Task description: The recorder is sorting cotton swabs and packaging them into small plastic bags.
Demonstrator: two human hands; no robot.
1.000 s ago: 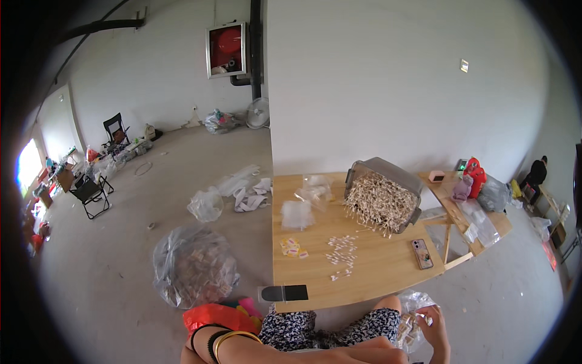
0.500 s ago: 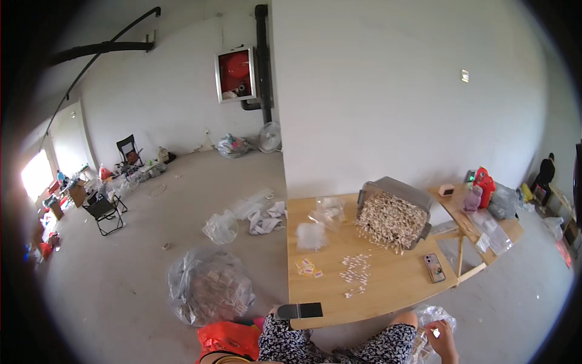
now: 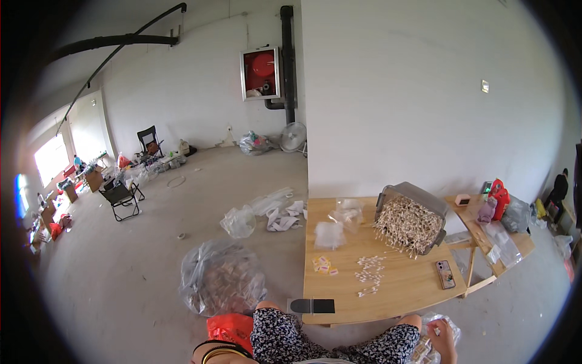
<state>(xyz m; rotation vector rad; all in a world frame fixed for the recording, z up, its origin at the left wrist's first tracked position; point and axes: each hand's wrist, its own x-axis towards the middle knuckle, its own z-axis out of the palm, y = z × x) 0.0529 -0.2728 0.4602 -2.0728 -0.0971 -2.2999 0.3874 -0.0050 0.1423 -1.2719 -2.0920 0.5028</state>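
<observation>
My right hand (image 3: 442, 337) is at the lower right beside my knee, fingers curled in a pinch. A small white bit shows at its fingertips, too small to name. Under and around it lies a clear plastic bag (image 3: 426, 350) with small pale packets. Of my left hand nothing shows; only a piece of skin with black and yellow bands appears at the lower edge. On the wooden table (image 3: 394, 303) before me, a tipped grey bin (image 3: 418, 193) spills cotton swabs (image 3: 407, 224). Several loose swabs (image 3: 370, 276) lie nearer, by yellow-and-white cards (image 3: 324, 265).
Clear bags (image 3: 330, 235), a phone (image 3: 445, 274) and a dark flat strip (image 3: 314, 306) at the front edge lie on the table. A large clear bag of packets (image 3: 223, 279) and a red bag (image 3: 230, 327) sit on the floor at left. A side shelf (image 3: 479, 233) adjoins at right.
The view has turned slightly left, so the table and room appear further right. My right hand stays by the clear bag, fingers still curled.
</observation>
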